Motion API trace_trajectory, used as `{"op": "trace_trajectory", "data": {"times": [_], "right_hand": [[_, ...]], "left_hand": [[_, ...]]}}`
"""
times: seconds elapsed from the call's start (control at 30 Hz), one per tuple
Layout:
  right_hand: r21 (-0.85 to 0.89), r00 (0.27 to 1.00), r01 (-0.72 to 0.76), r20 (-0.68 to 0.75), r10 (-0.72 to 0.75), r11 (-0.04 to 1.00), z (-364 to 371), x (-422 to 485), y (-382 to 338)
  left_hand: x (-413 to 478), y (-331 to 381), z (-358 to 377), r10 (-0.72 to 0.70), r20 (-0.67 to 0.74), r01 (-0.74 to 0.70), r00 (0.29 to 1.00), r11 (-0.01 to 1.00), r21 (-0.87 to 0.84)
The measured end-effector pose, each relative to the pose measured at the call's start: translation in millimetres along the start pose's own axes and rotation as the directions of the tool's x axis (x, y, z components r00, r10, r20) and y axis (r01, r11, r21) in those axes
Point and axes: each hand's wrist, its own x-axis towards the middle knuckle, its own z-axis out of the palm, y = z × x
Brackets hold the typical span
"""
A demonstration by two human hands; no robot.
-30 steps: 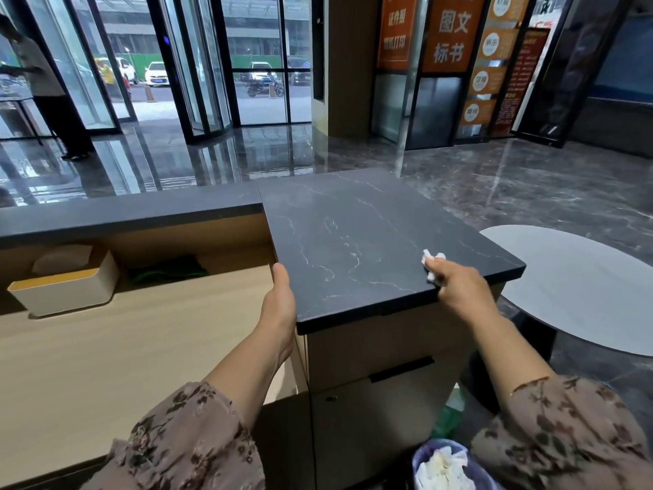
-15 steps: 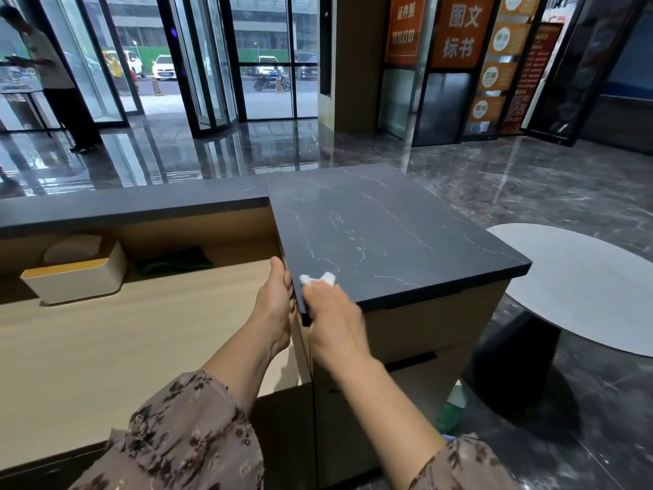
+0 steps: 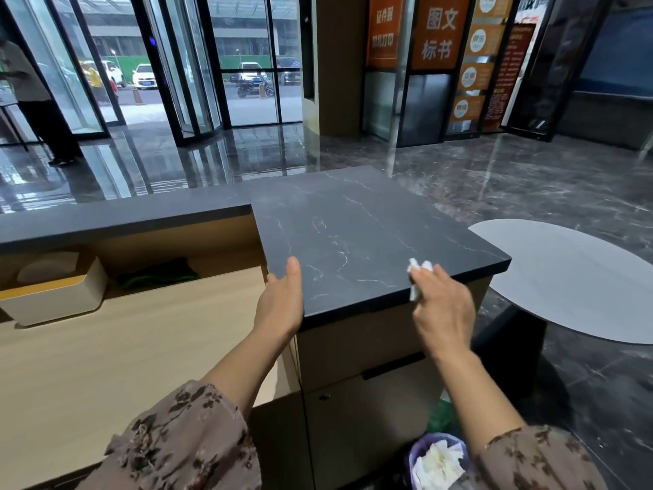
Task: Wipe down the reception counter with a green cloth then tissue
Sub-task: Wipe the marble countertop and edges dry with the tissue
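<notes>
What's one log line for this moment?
right hand: holding tissue on counter edge | left hand: resting on counter | green cloth: on desk

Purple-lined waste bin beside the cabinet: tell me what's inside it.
Crumpled white tissues fill the top of the purple-lined waste bin. Anything beneath them is covered, and the floral sleeve hides its right side.

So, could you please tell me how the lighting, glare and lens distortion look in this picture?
Head view: daylight through the glass doors streaks glare across the polished floor; the wide lens tilts the door frames towards the edges; the matte counter top shows hardly any glare; the tissue and right hand look fairly sharp.
</notes>
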Motion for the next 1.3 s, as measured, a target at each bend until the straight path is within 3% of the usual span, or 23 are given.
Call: {"op": "trace_trajectory", "data": {"times": [0.2, 0.3, 0.43, 0.63, 0.8, 0.93, 1.07, 1.3], "right_hand": [[-0.046, 0.947, -0.321, -0.048, 0.319, 0.946, -8.3, 30.2, 48.1], [-0.087, 0.951, -0.309, -0.048, 0.305, 0.947, -8.6, 34.3, 45.9], [-0.009, 0.957, -0.291, -0.006, 0.291, 0.957, -4.3, 19.7, 27.2], [0.16, 0.886, -0.46, 0.029, 0.462, 0.873, -4.5, 6.6, -20.4], [0.126, 0.884, -0.468, 0.09, 0.459, 0.875, -2.3, -12.6, -67.5], [0.061, 0.903, -0.419, 0.129, 0.409, 0.906, 2.4, -34.1, -102.3], [0.063, 0.954, -0.295, 0.082, 0.289, 0.953, 14.8, -61.4, -134.6], [0.118, 0.998, -0.052, 0.026, 0.049, 0.992, 28.7, -107.8, -187.7]], "left_hand": [[0.0, 1.1, 7.6, 0.065, -0.025, -0.058, 0.998, 0.971, 0.232], [4.1, -3.5, 8.8, 0.079, -0.024, -0.069, 0.997, 0.957, 0.28], [8.1, -7.2, 10.9, 0.106, -0.024, -0.093, 0.994, 0.942, 0.322], [7.3, -9.4, 11.3, 0.119, -0.017, -0.106, 0.993, 0.929, 0.355], [4.6, -12.6, 1.8, 0.131, 0.0, -0.129, 0.991, 0.978, 0.165], [15.4, -26.1, -9.4, 0.042, 0.031, -0.038, 0.999, 0.992, -0.119], [17.7, -32.2, -20.3, 0.035, 0.088, -0.001, 0.995, 0.934, -0.358], [11.6, -25.9, -42.2, 0.023, 0.203, 0.109, 0.979, 0.782, -0.614]]}}
